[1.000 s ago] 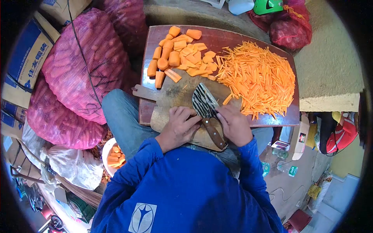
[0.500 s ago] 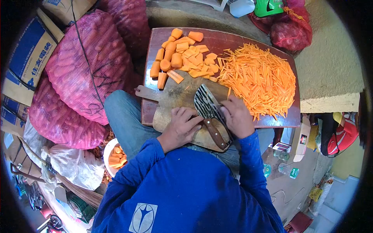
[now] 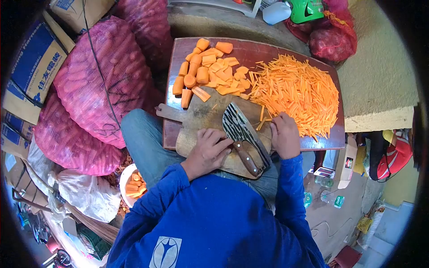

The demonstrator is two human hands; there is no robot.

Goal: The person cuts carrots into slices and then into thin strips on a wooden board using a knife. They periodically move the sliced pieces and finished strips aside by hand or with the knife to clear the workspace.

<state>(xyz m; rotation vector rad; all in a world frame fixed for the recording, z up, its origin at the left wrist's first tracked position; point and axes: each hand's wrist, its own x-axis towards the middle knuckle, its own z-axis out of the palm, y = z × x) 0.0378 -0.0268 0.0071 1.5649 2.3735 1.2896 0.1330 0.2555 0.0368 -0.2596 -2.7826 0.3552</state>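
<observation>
A broad knife (image 3: 241, 129) with a dark-striped blade and brown riveted handle lies across the wooden cutting board (image 3: 196, 114). My left hand (image 3: 208, 149) rests on the board left of the handle, fingers loosely bent and apart, fingertips close to the blade's heel. On the other side, my right hand (image 3: 286, 136) is at the board's right edge, against the pile of carrot strips (image 3: 297, 94). Its fingers are partly bent, with a few loose strips beside the fingertips. Carrot slices (image 3: 221, 73) and peeled carrot chunks (image 3: 190, 80) lie beyond the board.
The board overlaps a reddish-brown tabletop (image 3: 263, 44). Pink mesh sacks of carrots (image 3: 105, 76) stand at left, above a white bucket (image 3: 126, 181) holding carrot pieces (image 3: 135, 185). A red mesh bag (image 3: 333, 42) and a green container (image 3: 307, 11) are at the back right.
My right hand has moved rightward, away from the knife blade toward the strip pile, exposing a few strips on the board. My left hand stays nearly in place; the knife handle looks slightly shifted.
</observation>
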